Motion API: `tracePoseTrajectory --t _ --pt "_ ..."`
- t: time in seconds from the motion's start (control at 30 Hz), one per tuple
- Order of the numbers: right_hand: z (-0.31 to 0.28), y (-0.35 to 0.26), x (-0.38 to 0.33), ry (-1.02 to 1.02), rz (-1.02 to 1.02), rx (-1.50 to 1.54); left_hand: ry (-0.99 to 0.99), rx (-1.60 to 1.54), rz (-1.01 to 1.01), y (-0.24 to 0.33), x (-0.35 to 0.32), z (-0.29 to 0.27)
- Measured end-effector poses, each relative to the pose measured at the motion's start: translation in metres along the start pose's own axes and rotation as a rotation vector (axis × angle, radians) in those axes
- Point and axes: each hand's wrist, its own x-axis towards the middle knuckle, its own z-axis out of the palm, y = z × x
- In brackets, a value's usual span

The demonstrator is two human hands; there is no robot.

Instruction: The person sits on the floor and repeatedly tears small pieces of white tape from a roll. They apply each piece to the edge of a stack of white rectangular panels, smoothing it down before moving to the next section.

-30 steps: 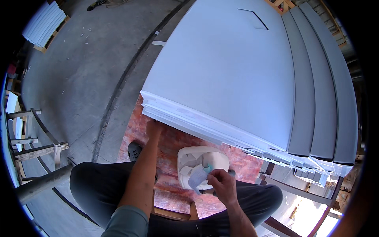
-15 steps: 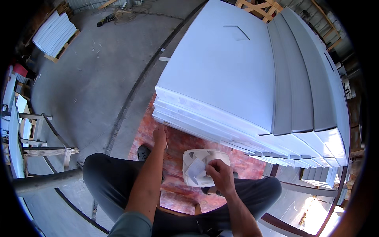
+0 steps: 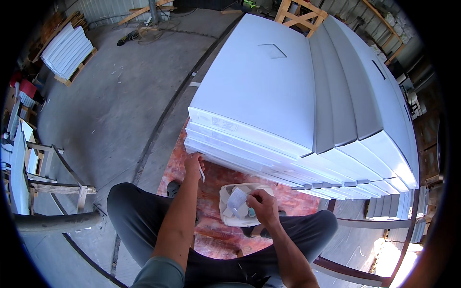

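My left hand (image 3: 193,164) is closed, with a thin white strip (image 3: 202,174) jutting from it. It is at the lower left corner of a big stack of flat white panels (image 3: 249,91), close against the edges of the lower ones; contact is unclear. My right hand (image 3: 264,206) pinches a small pale, see-through rectangular piece (image 3: 236,198), perhaps a label or plastic sheet. That piece hangs over a white tub (image 3: 234,222) between my feet, which holds more whitish scraps and something greenish. The fingertips of my left hand are partly hidden.
The tub stands on a red, scuffed board (image 3: 211,230) under the stack. To the left are a metal-and-wood rack (image 3: 60,186) and a thick grey pipe (image 3: 57,223). Farther off, another panel pile (image 3: 67,50) rests on a pallet. A power tool (image 3: 127,38) lies on the floor.
The view has tilted so the stack sits slightly lower and further left. The left hand has turned a little, showing more of the strip. The right hand still holds its see-through piece over the tub.
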Motion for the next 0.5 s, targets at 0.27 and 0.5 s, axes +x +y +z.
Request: tracePoseTrajectory --t 0.27,0.5 --pt "0.004 0.003 0.003 -0.011 0.017 -0.031 -0.059 0.007 -0.020 0.004 0.004 -0.003" --pt "0.007 0.006 0.007 -0.019 0.019 -0.022 -0.081 0.022 -0.053 0.012 0.009 -0.003"
